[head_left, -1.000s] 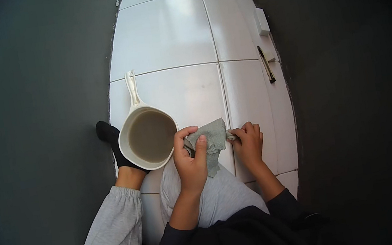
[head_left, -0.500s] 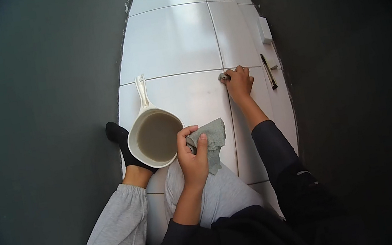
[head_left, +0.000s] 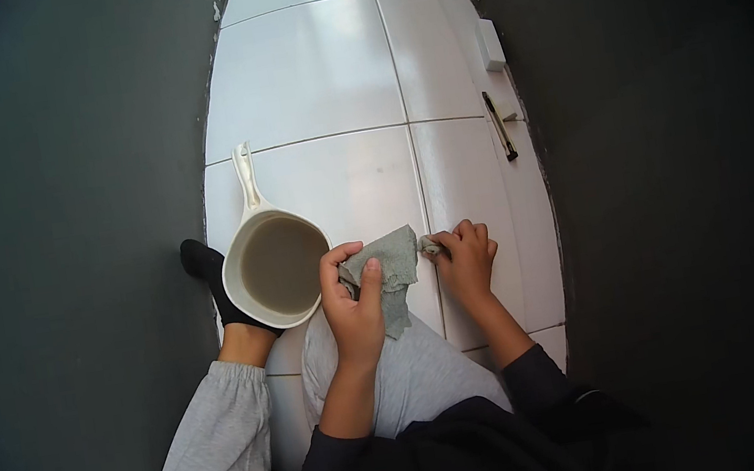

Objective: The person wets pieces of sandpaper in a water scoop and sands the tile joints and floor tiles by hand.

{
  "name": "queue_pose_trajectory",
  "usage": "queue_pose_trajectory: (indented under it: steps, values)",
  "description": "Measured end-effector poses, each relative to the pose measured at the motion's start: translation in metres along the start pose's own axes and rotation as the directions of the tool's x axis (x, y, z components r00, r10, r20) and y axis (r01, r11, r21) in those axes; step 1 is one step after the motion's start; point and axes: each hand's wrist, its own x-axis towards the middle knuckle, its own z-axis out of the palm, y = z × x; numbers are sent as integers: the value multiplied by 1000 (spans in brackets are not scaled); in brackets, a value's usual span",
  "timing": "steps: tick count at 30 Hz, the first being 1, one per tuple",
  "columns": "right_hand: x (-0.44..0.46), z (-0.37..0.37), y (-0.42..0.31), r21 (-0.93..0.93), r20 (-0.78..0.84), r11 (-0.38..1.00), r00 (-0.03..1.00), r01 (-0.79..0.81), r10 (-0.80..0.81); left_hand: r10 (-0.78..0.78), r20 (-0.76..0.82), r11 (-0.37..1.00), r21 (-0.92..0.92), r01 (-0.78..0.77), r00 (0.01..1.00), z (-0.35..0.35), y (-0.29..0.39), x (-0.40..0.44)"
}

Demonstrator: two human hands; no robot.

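Note:
My left hand [head_left: 353,316] is closed around a torn, rough grey-green sheet [head_left: 393,267], whose ragged edges hang out past the thumb; I cannot tell whether it is cloth or paper. Close by on the right, my right hand [head_left: 469,263] pinches a small crumpled grey wad [head_left: 430,246] at the floor, by the joint between two tiles. A white dipper [head_left: 232,289] holding murky grey-brown water [head_left: 285,263] stands left of my left hand, with its handle pointing away from me.
Glossy white tiles [head_left: 306,72] run ahead in a strip, with grey surfaces [head_left: 83,200] on both sides. Near the right edge lie a dark utility knife [head_left: 499,127] and a white block [head_left: 491,44]. My black-socked foot [head_left: 208,264] rests beside the dipper.
My right hand has come back toward me along the tile joint with the small wad, ending close to the left hand. The left hand keeps its hold on the sheet. The view has shifted slightly.

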Motion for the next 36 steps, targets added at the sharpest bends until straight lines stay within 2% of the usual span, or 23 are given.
queue_pose_trajectory:
  steps: [5, 7, 11, 15, 17, 20, 23, 26, 28, 30, 31, 33, 36]
  values:
    - [87, 22, -8, -31, -93, 999, 995, -40, 37, 4, -6, 1000, -23, -5, 1000, 0, 3, 1]
    - [106, 23, -10, -78, -100, 996, 995, -32, 24, 68, -14, 996, 60, -67, 998, -2, 2, 0]
    - [82, 14, -3, -44, -71, 999, 997, 18, -21, 82, -5, 994, 75, -81, 997, -1, 6, -1]
    - [-7, -14, 3, 30, 57, 999, 998, 39, -40, 126, -15, 984, 129, -123, 992, 1, 8, -1]
    - [-45, -19, 12, 20, 110, 998, 992, 52, -54, 101, -10, 988, 120, -99, 995, 1, 9, -2]
    - [-53, -19, 14, 3, 89, 998, 994, 64, -64, 21, -13, 998, 62, -21, 1000, 4, 16, -5]
    - [-22, -16, 12, 21, 44, 996, 995, 85, -86, 45, -26, 988, 151, -41, 999, 4, 22, -7]
    - [26, -9, 5, 27, 8, 999, 1000, 30, -30, 26, -39, 979, 201, -18, 999, 5, 35, -11]
    - [47, -2, -1, 12, -24, 999, 999, 34, -34, 6, -20, 985, 173, -2, 1000, -7, 41, -18]
    - [58, -3, -6, -31, -29, 993, 993, 113, -114, -23, 1, 990, 138, 22, 1000, -18, 42, -22]
    - [64, -2, 0, -20, -9, 993, 993, 114, -114, -83, -1, 986, 144, 82, 997, -12, 43, -19]
    - [67, 4, 8, 26, -49, 954, 954, 298, -297, -149, -10, 979, 141, 149, 989, -6, 44, -18]
    - [46, 8, 11, 125, -59, 940, 949, 316, -311, -210, 39, 974, 100, 205, 977, -11, 24, -22]
